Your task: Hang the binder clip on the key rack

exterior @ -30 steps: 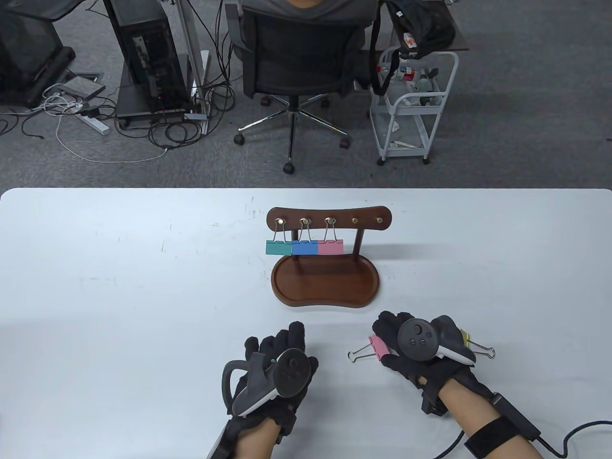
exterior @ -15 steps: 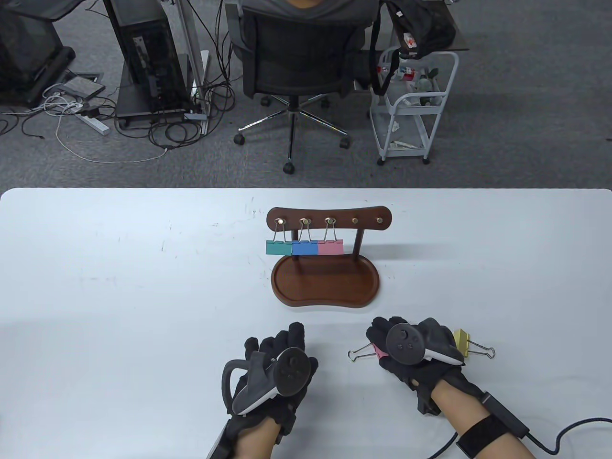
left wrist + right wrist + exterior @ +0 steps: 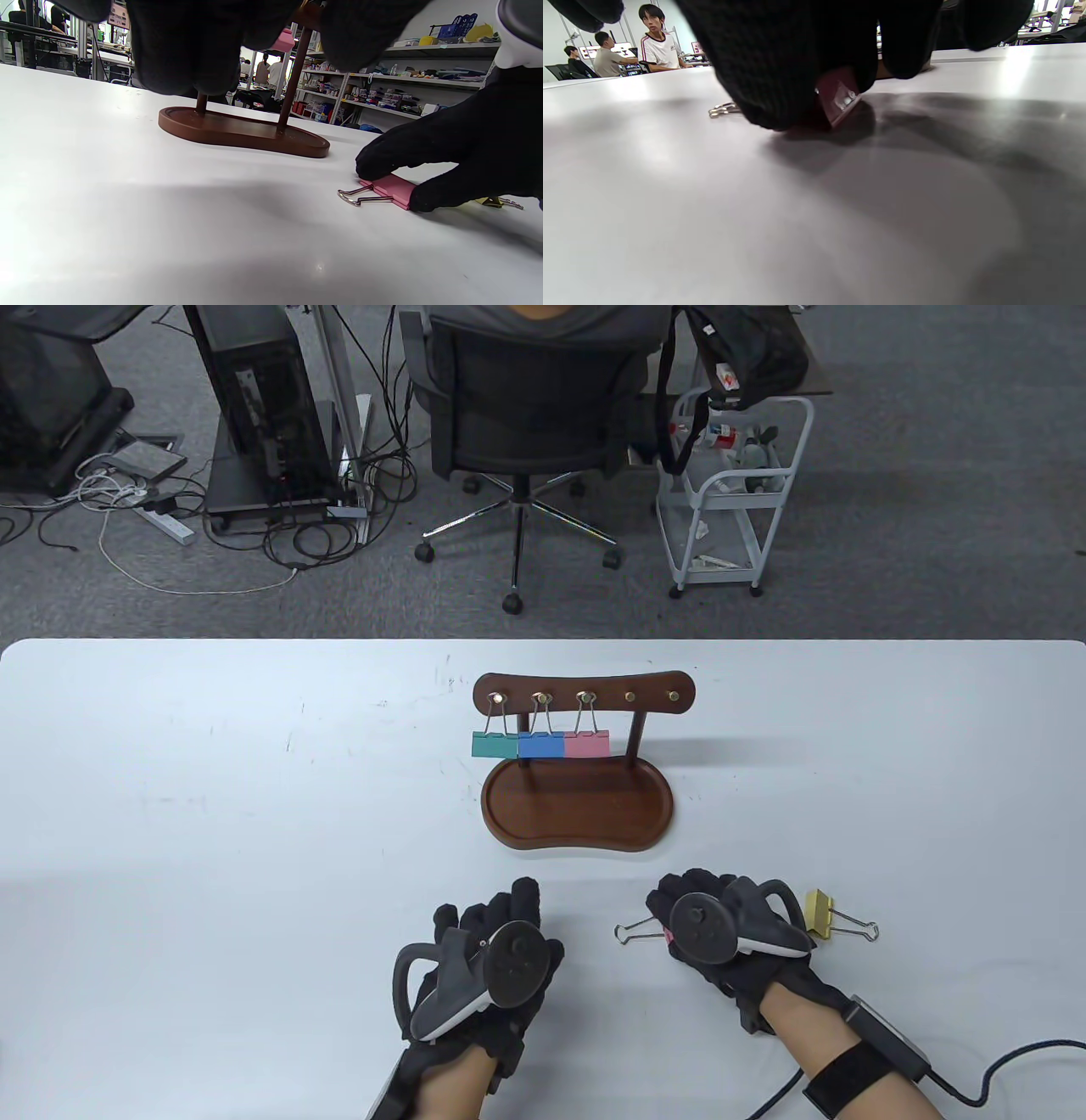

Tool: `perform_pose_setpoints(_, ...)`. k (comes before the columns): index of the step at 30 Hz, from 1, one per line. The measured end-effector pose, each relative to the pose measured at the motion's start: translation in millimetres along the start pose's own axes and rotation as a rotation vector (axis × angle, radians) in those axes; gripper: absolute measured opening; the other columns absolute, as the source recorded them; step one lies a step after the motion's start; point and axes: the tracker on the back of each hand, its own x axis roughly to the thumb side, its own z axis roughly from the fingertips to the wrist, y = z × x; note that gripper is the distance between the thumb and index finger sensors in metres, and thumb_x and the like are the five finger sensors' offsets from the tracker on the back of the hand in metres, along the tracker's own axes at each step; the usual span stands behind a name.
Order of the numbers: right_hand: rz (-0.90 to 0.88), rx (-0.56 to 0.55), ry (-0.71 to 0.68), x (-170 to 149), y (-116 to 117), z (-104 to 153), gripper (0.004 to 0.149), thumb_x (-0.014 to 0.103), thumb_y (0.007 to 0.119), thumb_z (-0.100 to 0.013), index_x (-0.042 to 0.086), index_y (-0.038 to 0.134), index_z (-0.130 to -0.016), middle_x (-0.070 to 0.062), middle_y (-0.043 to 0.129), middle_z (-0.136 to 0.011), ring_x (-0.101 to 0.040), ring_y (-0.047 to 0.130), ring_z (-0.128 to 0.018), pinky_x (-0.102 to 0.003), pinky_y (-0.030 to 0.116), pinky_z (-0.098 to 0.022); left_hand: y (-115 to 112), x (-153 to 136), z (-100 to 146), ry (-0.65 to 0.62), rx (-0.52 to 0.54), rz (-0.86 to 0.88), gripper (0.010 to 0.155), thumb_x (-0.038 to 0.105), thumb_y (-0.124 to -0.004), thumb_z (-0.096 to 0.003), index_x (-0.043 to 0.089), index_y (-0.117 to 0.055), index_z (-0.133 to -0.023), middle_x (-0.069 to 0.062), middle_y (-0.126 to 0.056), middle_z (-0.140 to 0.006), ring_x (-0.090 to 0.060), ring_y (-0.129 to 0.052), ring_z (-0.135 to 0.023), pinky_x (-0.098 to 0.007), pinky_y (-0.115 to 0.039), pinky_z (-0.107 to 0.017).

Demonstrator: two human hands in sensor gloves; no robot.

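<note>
White table [image 3: 254,814], grey carpet [image 3: 933,517], office chair [image 3: 526,407]

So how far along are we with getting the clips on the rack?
Done: green, blue and pink clips hang on the key rack. In hand: the right hand pinches a second pink clip on the table. Left: hooking it, then the yellow clip; two pegs free.
</note>
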Motion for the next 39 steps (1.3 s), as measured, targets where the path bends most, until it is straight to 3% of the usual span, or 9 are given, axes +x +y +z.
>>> perform_pose_setpoints(12, -0.029, -0.061, -0.016, -1.8, -7.8, 3.4, 0.066, 0.031, 0.09, -0.044, 0.005, 0.075, -0.103, -0.023, 0.076, -0.106, -0.052, 0.07, -0.094, -0.071, 0.058, -0.064, 0.4, 0.4, 0.0, -0.002, 0.004, 0.002, 0.078, 0.044, -0.077, -0.0574, 0.0, -0.053, -0.116, -0.029, -0.076, -0.108, -0.057, -0.08, -0.093, -0.08, -0.047, -0.07)
perform_pose_setpoints(20, -0.072, -0.135, -0.01, -3.8, -27.5, 11.3, 0.067, 0.032, 0.09, -0.044, 0.005, 0.074, -0.104, -0.024, 0.076, -0.106, -0.053, 0.071, -0.093, -0.071, 0.058, -0.064, 1.8, 0.5, 1.5, -0.001, 0.039, 0.002, 0.078, 0.044, -0.077, -0.0574, 0.0, -0.052, -0.116, -0.03, -0.075, -0.109, -0.058, -0.078, -0.094, -0.08, -0.046, -0.07)
perform_pose_setpoints(39, -0.248, -0.549, 0.122, -4.2, -103.3, 43.4, 0.069, 0.037, 0.089, -0.045, 0.007, 0.073, -0.105, -0.027, 0.079, -0.102, -0.055, 0.076, -0.087, -0.07, 0.064, -0.06, 1.3, 2.4, 3.3, -0.001, 0.075, 0.001, 0.079, 0.044, -0.077, -0.0574, 0.0, -0.051, -0.117, -0.03, -0.073, -0.11, -0.059, -0.077, -0.095, -0.08, -0.045, -0.07)
